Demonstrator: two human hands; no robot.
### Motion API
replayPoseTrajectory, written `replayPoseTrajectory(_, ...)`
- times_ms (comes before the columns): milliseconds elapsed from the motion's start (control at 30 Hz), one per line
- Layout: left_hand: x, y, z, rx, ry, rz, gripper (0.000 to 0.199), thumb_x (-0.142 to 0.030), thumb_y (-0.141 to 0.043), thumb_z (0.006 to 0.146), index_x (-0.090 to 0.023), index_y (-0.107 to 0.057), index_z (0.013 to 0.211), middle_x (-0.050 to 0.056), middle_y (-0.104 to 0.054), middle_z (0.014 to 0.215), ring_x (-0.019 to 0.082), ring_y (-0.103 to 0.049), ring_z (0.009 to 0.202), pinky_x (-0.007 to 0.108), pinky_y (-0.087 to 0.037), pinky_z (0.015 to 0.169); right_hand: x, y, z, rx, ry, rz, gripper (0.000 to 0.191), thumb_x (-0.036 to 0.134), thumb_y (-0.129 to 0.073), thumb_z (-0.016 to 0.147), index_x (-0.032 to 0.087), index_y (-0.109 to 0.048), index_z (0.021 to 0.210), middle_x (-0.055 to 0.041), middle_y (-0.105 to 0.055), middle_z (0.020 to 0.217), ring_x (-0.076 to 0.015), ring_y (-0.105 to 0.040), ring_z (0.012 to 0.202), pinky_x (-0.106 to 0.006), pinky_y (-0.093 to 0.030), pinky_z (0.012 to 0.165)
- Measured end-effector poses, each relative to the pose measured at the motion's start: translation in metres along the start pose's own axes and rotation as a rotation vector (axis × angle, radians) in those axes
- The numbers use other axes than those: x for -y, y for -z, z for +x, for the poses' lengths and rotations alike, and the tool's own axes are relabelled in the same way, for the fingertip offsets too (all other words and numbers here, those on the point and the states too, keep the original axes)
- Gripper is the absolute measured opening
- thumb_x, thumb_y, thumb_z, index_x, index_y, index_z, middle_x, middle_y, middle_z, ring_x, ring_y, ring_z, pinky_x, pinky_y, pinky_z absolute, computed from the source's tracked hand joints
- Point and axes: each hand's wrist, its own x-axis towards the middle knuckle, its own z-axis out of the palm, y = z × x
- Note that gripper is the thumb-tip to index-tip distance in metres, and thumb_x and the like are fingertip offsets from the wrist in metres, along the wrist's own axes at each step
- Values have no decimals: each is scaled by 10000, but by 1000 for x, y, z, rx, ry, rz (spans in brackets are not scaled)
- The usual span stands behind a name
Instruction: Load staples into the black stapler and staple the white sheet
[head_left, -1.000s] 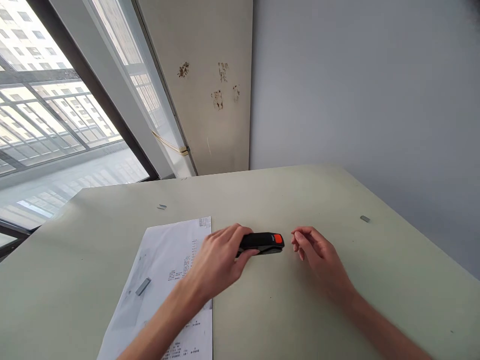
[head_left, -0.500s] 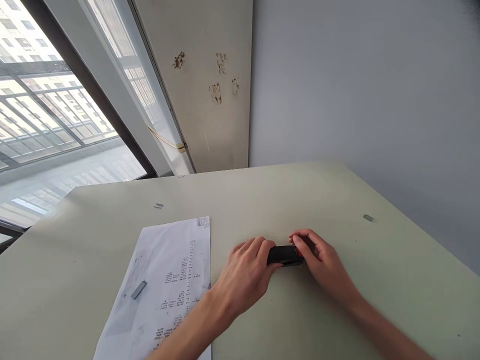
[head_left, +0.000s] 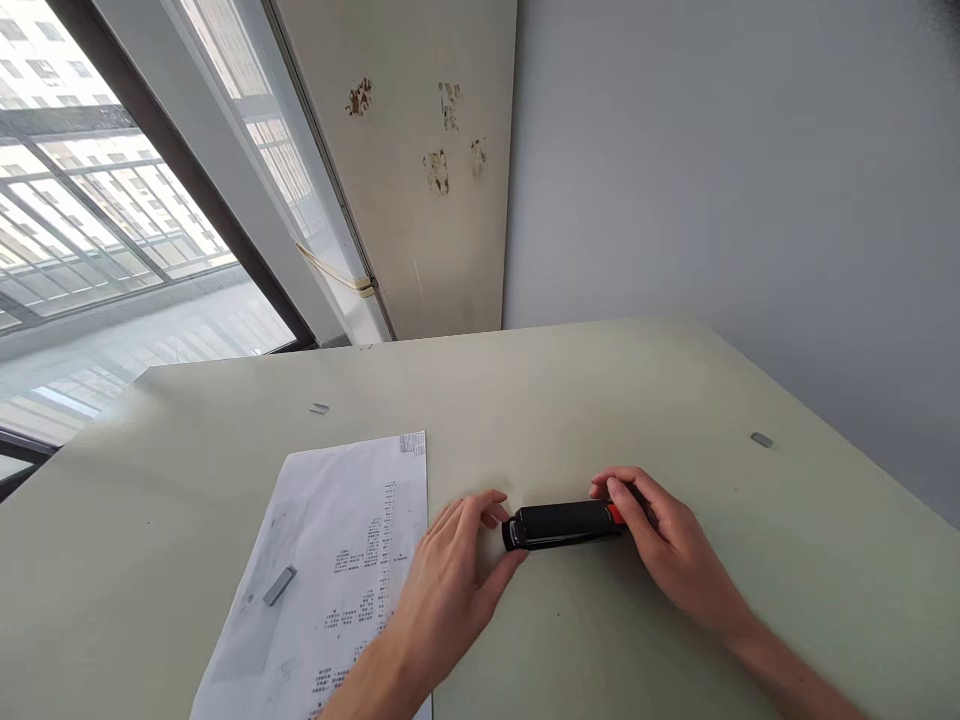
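Drawn back along the stapler (head_left: 564,520), the left hand (head_left: 444,592) gapes loosely beside one end, the right hand (head_left: 673,545) pinching its red end (head_left: 616,513), its length crosswise between them

A right hand (head_left: 664,540) covers the red-tipped end of a black stapler (head_left: 566,522), its lower fingers lost from sight behind the thumb and palm. The left hand (head_left: 450,575) and forearm hide part of a printed sheet (head_left: 322,540), its type too small to read. The sheet, both forearms and the table (head_left: 585,400) run out of view at the bottom edge.
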Motion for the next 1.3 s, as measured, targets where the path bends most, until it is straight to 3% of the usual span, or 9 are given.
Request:
replayPoseTrajectory(233, 0, -5, -1, 6, 17, -42, 356, -228, -713, 970, -296, -525, 1264, 10, -694, 1143, 210, -676, 1032, 368, -581, 894, -5, -2, -3, 15, 5, -50, 372, 566, -410, 1107, 297, -661, 1054, -14, -717, 1006, -199, -637, 860, -273, -528, 756)
replayPoseTrajectory(500, 2, -6, -3, 21, -10, -34, 286, -236, -657, 1013, -282, -532, 1266, 34, -687, 1158, 218, -663, 1023, 372, -579, 875, -8, -3, -2, -18, 13, -74, 345, 547, -429, 1103, 295, -659, 1059, -15, -728, 1003, -198, -675, 877, -261, -552, 787)
replayPoseTrajectory(700, -1, -2, 2, 20, -68, -27, 250, -217, -624, 1034, -276, -557, 1267, 37, -694, 1174, 208, -660, 1021, 368, -575, 890, -7, 1, -1, 38, 6, -95, 346, 531, -395, 1114, 307, -659, 1126, -19, -756, 1056, -207, -714, 903, -271, -582, 786)
replayPoseTrajectory(833, -1, -2, 3, 8, -90, -10, 203, -211, -614, 1039, -266, -588, 1232, 44, -689, 1175, 209, -650, 1017, 364, -569, 877, -10, 4, -2, 135, 96, -169, 289, 547, -511, 1066, 317, -652, 1171, -20, -754, 1094, -208, -715, 873, -277, -588, 721)
replayPoseTrajectory(1000, 1, -4, 1, 26, -89, -11, 196, -219, -622, 1040, -263, -592, 1228, 47, -683, 1178, 214, -642, 1022, 370, -558, 874, -2, 3, -6, 212, 238, -249, 244, 473, -685, 981, 328, -661, 1176, -36, -733, 1189, -251, -696, 1064, -338, -588, 896)
replayPoseTrajectory(1300, -2, -1, 0, 26, -105, 25, 103, -176, -554, 1053, -251, -578, 1121, 41, -700, 1123, 213, -641, 952, 378, -542, 835, 3, 6, -2, 263, 251, -299, 144, 427, -641, 1022, 338, -674, 1130, -31, -737, 1152, -246, -693, 1030, -351, -589, 841)
